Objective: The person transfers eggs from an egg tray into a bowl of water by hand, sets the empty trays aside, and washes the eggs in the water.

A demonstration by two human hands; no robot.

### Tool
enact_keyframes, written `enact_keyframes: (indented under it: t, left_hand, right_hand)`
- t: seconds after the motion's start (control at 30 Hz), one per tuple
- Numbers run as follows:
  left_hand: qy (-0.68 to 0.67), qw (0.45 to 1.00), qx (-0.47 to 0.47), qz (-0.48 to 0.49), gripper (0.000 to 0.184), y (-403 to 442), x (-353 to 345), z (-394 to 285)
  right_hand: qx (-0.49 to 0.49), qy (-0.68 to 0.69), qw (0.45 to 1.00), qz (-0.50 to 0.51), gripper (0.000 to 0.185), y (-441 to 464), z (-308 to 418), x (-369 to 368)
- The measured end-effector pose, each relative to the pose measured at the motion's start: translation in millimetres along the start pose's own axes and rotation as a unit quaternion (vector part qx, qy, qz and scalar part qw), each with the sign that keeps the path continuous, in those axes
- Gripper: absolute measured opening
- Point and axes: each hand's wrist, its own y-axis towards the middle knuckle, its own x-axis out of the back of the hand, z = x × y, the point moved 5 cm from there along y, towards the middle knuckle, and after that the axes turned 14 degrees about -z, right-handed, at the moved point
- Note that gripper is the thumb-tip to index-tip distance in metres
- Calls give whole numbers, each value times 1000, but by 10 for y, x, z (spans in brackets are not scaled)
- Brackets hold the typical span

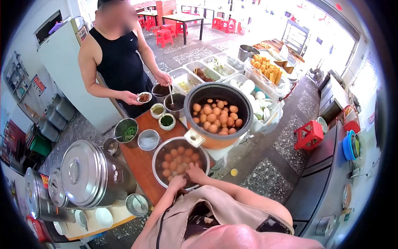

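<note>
A steel bowl (157, 170) of brown eggs in water stands right in front of me. My left hand (178, 182) is at the bowl's near edge, its fingers curled in; what they hold, if anything, is hidden. Beside it, my right hand (196, 174) dips over the water among the eggs (177, 159). Its fingers are bent together, and I cannot make out what is between them. Just behind the bowl, a large dark-lined cooker pot (192, 120) holds more brown eggs (217, 116) in dark liquid.
Across the counter, a co-worker (118, 58) holds a small dish of brown food (144, 97) and a utensil in a dark pot. Lidded steel pots (83, 172) stand left. Food trays (203, 70), bagged bowls (261, 106) and fried dough sticks (267, 68) sit beyond. A red stool (309, 135) stands right.
</note>
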Motion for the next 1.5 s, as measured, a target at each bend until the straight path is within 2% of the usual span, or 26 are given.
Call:
enact_keyframes:
  t: [0.07, 0.17, 0.27, 0.4, 0.47, 0.53, 0.6, 0.67, 0.73, 0.77, 0.8, 0.83, 0.87, 0.97, 1.0, 1.03, 1.07, 1.13, 1.2, 1.23, 1.27, 1.3, 1.33, 1.4, 1.47, 1.5]
  left_hand:
    - [13, 1000, 11, -9, 36, 10, -23, 34]
    - [18, 1000, -20, 1, 36, -37, 40, -13]
    - [-27, 997, -63, -17, 36, -39, 84, -53]
    - [35, 999, 17, -18, 36, -76, 242, -177]
    - [58, 996, 56, -26, 35, -107, 264, -151]
    - [43, 999, 7, -16, 36, -113, 227, -171]
    - [79, 996, 32, -5, 34, -84, 168, -108]
    - [40, 998, -4, -51, 35, -65, 129, -87]
    - [46, 997, -45, -39, 27, -32, 32, -14]
    - [16, 998, -65, -11, 25, 17, -91, 68]
    - [-16, 996, -85, 25, 24, 53, -176, 101]
    - [-18, 995, -95, 37, 24, 172, -451, 297]
    - [-26, 996, -75, 42, 23, 149, -356, 219]
    - [-170, 982, -85, 15, 37, 161, -382, 260]
    - [-177, 981, -74, -15, 43, 50, -41, 25]
    - [-122, 992, -12, -29, 37, -10, 189, -150]
    - [-64, 996, 49, -48, 32, -36, 321, -236]
    - [-99, 989, 79, -73, 34, 106, 168, 19]
    - [-241, 942, 185, -142, 34, 202, 110, 308]
    - [-334, 908, 142, -209, 32, 159, 280, 231]
    - [-381, 884, 127, -240, 32, 107, 403, 154]
    - [-458, 850, 122, -230, 31, 123, 388, 158]
    - [-532, 810, 116, -218, 31, 131, 367, 168]
    - [-561, 794, 116, -203, 34, 108, 392, 70]
    - [-588, 778, 116, -188, 36, 54, 490, -106]
    - [-653, 735, 95, -158, 38, 28, 577, -261]
  right_hand:
    - [-118, 12, 992, -34, 27, -10, -70, -31]
    - [-148, 25, 987, 59, 36, 29, -103, -44]
    - [-171, 60, 981, 71, 40, 47, -42, 95]
    - [-174, 46, 977, 117, 43, 56, 19, 206]
    - [-200, 56, 975, 77, 42, 62, -14, 235]
    - [-179, 46, 978, 95, 38, 28, -47, 113]
    - [-119, 12, 986, 114, 29, 19, -36, 36]
    - [-133, 11, 981, 143, 24, -10, -42, -9]
    - [-80, 0, 996, 51, 22, -24, -50, -58]
    - [-78, 2, 995, 58, 22, -35, -71, -124]
    - [-84, 5, 994, 70, 22, -43, -106, -158]
    - [-84, 16, 986, 145, 23, -30, -133, -239]
    - [-113, 33, 977, 179, 24, 14, -18, 35]
    - [-157, 30, 981, 107, 31, 95, -107, -35]
    - [-203, 51, 977, 48, 34, 121, -101, 117]
    - [-260, 83, 961, 36, 37, 124, -208, 8]
    - [-267, 80, 959, 39, 37, 116, -287, -36]
    - [-267, 199, 943, -15, 37, 168, -354, -45]
    - [-315, 274, 909, 5, 36, 163, -373, -2]
    - [-395, 433, 809, 44, 37, 127, -331, -17]
    - [-458, 573, 675, 80, 38, 93, -257, -11]
    - [-461, 572, 673, 81, 38, 99, -211, 107]
    - [-481, 620, 608, 119, 38, 91, -99, 220]
    - [-504, 702, 466, 189, 39, 122, 140, 483]
    - [-470, 723, 469, 192, 35, 156, 225, 611]
    - [-453, 727, 487, 171, 35, 180, 214, 623]
